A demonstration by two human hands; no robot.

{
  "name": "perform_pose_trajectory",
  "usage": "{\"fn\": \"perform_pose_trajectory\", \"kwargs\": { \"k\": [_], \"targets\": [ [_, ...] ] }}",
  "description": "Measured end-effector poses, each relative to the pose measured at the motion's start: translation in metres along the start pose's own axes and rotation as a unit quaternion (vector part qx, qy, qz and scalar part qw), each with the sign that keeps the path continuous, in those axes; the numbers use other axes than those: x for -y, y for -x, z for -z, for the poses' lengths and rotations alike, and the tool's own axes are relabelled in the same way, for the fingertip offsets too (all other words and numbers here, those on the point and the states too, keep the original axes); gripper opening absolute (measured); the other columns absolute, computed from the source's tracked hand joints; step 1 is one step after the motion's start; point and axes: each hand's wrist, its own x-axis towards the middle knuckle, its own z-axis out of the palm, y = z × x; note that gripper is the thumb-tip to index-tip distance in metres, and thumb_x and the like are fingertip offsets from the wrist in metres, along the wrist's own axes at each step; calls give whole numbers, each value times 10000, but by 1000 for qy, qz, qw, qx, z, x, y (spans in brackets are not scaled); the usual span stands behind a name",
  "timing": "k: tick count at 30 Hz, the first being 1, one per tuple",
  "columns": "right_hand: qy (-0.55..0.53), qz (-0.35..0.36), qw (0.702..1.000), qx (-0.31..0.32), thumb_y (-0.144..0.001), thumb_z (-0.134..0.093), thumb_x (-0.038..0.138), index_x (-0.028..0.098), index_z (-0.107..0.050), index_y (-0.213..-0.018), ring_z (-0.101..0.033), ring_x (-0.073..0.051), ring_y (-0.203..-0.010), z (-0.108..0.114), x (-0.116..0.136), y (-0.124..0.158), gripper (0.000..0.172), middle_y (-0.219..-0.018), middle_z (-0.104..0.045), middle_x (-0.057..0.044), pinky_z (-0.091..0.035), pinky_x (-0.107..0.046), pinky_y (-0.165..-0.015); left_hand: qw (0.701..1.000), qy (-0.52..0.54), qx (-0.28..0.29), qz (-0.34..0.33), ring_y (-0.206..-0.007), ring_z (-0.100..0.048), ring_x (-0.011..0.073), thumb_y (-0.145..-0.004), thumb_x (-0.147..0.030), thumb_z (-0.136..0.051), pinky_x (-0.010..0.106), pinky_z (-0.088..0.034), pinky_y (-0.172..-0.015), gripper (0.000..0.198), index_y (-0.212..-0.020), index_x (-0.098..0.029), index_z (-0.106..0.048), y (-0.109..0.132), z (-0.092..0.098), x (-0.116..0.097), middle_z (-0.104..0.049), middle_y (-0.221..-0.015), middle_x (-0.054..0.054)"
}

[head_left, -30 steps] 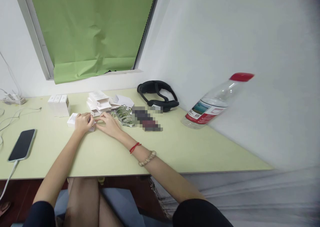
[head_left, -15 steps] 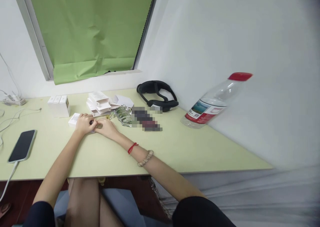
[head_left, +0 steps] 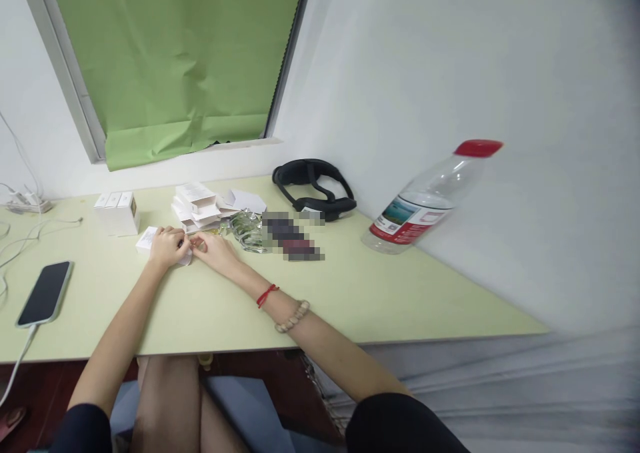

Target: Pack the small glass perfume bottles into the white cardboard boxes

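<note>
Table (head_left: 400, 300): pale. Left hand (head_left: 169, 245): clasping a box (head_left: 144, 239) beneath it. Right hand (head_left: 214, 250): bent, beside the box's near end; grip, we cannot tell. Stack (head_left: 197, 201): beyond both hands; we judge a forward nudge could topple it.

The right hand (head_left: 217, 252) has curled its fingers further in

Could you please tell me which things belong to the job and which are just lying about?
Apparently in use:
- white cardboard box at the left hand
- piled white cardboard cartons
- shiny clear plastic pieces, probably
- upright white cardboard boxes, probably

Apparently lying about:
- flat black phone
- curved black headset
- clear red-capped plastic bottle
</note>
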Motion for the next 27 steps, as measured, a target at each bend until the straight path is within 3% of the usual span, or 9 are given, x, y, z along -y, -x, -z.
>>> {"fn": "perform_pose_trajectory", "kwargs": {
  "k": [5, 10, 17, 23, 27],
  "targets": [
    [121, -37, 992, 4, -958, -445, 261, 189, -669, -1004, -620, -188, -923, 9, -3, 1, 239, -1054, -668, -72, -401, -274, -692, 1000, 12, -7, 2, -824, -592, 179, -897, -228, -397, 366, -341, -751, 319, -651, -176, -592, 0, -2, 0, -701, -843, 45],
    [189, -99, 976, 37, -923, -505, 319, 172, -701, -857, -634, -239, -895, 15, -2, 1, 254, -956, -684, -100, -374, -302, -641, 1000, 3, 1, -2, -803, -587, 183, -890, -221, -398, 362, -332, -730, 327, -605, -174, -552, 0, -1, 0, -687, -794, 39],
    [199, -120, 972, 24, -890, -535, 219, 178, -661, -1015, -628, -235, -908, 15, -8, 1, 182, -992, -677, -95, -342, -290, -622, 1000, 4, 4, -10, -819, -592, 180, -905, -232, -372, 365, -335, -737, 344, -627, -174, -565, 0, -2, 0, -692, -835, 50],
    [205, -123, 971, 30, -934, -408, 162, 160, -687, -965, -622, -229, -881, 18, -12, 1, 280, -1013, -655, -127, -317, -301, -601, 1000, 13, 3, -14, -819, -596, 183, -904, -231, -368, 368, -342, -729, 354, -617, -174, -567, 0, -3, 0, -695, -841, 55],
    [190, -97, 977, -6, -939, -446, 226, 179, -690, -1000, -622, -195, -854, 19, -5, 4, 256, -1137, -612, -95, -339, -295, -605, 1000, 22, 2, -10, -837, -602, 186, -906, -238, -373, 366, -355, -749, 340, -653, -179, -593, 0, -3, 0, -694, -836, 58]
  ]
}}
